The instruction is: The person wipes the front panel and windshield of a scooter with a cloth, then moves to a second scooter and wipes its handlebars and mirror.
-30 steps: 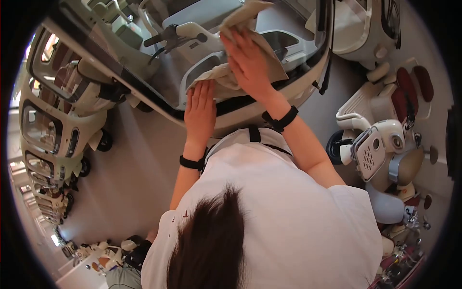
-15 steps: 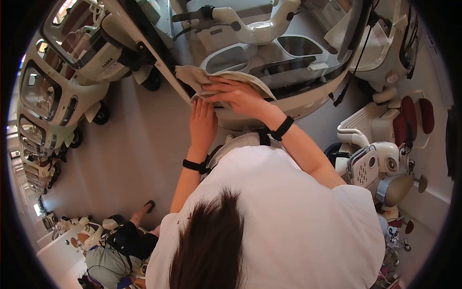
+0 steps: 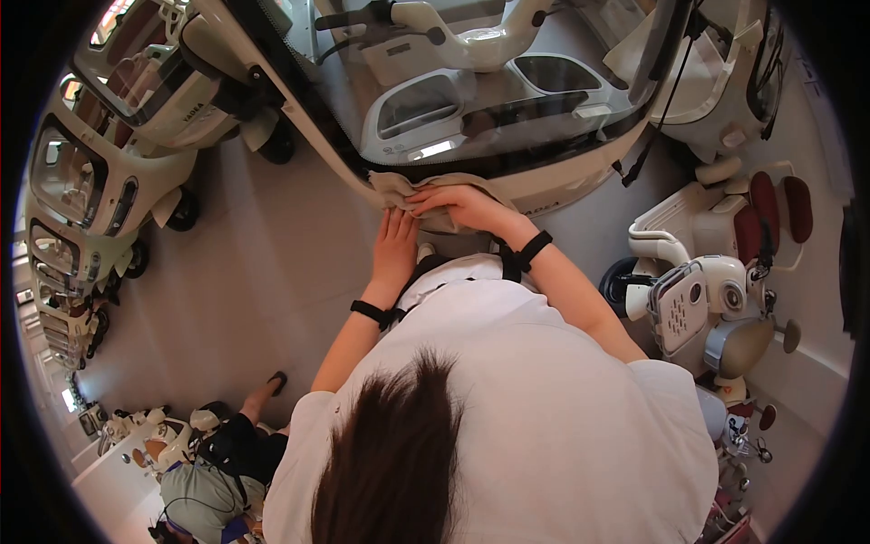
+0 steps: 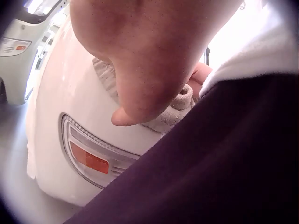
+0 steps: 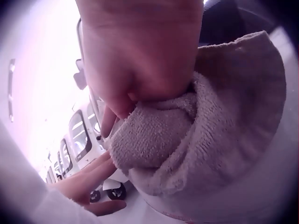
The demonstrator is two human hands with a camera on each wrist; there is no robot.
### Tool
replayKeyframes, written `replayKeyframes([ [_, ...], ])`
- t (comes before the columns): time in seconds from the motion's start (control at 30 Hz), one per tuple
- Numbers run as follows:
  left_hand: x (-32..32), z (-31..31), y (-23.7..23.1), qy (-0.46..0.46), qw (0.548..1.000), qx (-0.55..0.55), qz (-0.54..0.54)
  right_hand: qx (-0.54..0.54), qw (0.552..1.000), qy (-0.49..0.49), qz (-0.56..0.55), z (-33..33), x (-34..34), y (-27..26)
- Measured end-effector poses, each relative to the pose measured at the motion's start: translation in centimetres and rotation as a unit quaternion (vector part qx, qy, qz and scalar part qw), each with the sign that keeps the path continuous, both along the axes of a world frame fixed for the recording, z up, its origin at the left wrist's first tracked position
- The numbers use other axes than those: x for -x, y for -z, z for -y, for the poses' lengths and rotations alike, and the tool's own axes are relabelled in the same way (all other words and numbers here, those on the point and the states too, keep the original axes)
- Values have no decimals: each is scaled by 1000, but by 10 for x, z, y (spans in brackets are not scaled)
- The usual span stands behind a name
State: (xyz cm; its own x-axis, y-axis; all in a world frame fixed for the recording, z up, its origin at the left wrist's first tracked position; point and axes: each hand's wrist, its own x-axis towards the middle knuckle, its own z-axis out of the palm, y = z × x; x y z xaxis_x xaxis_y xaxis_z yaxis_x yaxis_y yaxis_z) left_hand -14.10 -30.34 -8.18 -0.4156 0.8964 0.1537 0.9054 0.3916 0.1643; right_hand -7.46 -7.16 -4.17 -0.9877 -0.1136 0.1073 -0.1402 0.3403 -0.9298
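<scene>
A beige cloth point(image 3: 390, 185) lies bunched against the white front of a vehicle point(image 3: 580, 186), just below its windshield. The right hand point(image 3: 476, 210) presses on the cloth with its fingers extended leftward. Beside it, the left hand point(image 3: 395, 249) touches the cloth's lower edge with straight fingers. In the left wrist view the left hand point(image 4: 145, 56) is over the cloth point(image 4: 169, 119), above a lamp with an orange panel point(image 4: 91, 159). Thick folds of the cloth point(image 5: 215, 135) come out beneath the right hand point(image 5: 145, 51) in the right wrist view; the left hand's fingers point(image 5: 93, 175) meet its edge.
Small white vehicles point(image 3: 68, 177) line the left side. At right stand a white scooter point(image 3: 675, 308) and red seats point(image 3: 766, 222). A person in grey and black point(image 3: 204, 485) is low at the left, behind the wearer. Grey floor point(image 3: 245, 272) lies between.
Both hands and the cloth have come down from the windshield onto the white body below it. The cloth, spread wider earlier, is now more bunched.
</scene>
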Motion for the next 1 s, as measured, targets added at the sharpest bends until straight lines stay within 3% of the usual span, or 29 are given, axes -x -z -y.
replayKeyframes([
  [0.03,-3,0,-1,2,1000,-3,15,80,996,1,27,-5,-5,4],
  [0.17,-14,-12,-8,56,998,2,20,180,975,78,107,-30,-27,12],
  [0.3,-18,-44,-23,129,988,-25,79,201,964,144,95,-65,-53,24],
  [0.53,-14,-91,-42,218,960,-54,168,208,929,277,127,-95,-92,14],
  [0.77,-10,-63,-33,200,966,-29,161,162,950,247,100,-90,-88,30],
  [0.83,-6,-56,-33,160,977,-20,141,81,973,210,49,-86,-78,30],
  [1.0,0,-56,-36,144,980,-34,132,59,974,214,43,-67,-72,37],
])
